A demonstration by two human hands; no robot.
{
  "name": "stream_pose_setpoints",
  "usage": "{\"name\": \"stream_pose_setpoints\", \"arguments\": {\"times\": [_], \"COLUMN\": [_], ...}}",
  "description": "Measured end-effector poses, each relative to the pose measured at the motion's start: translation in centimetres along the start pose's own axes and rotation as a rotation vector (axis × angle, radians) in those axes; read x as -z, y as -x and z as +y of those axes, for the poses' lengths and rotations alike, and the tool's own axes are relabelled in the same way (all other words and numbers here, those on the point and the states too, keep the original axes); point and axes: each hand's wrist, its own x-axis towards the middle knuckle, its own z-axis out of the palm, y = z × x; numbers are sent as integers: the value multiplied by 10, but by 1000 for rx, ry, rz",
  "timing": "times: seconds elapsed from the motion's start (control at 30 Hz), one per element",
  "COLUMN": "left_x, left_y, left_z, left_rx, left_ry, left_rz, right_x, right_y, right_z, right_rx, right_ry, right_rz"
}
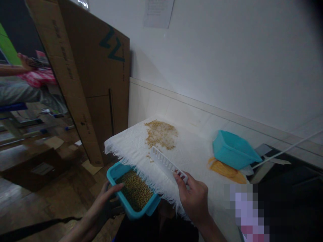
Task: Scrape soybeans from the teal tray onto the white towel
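My left hand (109, 199) grips the near left rim of a teal plastic basin (132, 213), its thumb over the edge. Inside lie many small round yellow-green beans (135, 190). The basin is held just below the fringed edge of a white cloth (131, 141) on the table. In my right hand (195, 198) is a white slotted plastic strip (166, 160), pinched at its near end. Its far end reaches close to a spread of yellowish beans (161, 134) on the cloth, with a few loose ones beside it.
A second teal basin (234, 149) stands at the right, beside a folded orange cloth (225, 169). A tall cardboard sheet (101, 74) rises left of the table, against the white wall (214, 60). Beyond it a person (30, 84) sits. A flat box (32, 168) lies on the floor.
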Motion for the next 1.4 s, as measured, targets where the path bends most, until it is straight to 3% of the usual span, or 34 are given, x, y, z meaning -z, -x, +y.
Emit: {"name": "stream_pose_setpoints", "arguments": {"times": [0.7,1.03,1.27,1.4], "left_x": [-2,3,6,6], "left_y": [4,-3,-8,-6], "left_z": [3,5,4,4], "left_rx": [8,-32,-30,-28], "left_ry": [17,-1,22,9], "left_rz": [-7,14,5,1], "right_x": [-22,-20,-14,-10], "right_y": [-7,-12,-5,-5], "right_z": [1,-11,-33,-27], "right_rx": [-30,39,19,-49], "right_ry": [-72,-187,-267,-178], "right_rz": [-38,-56,-98,-55]}}
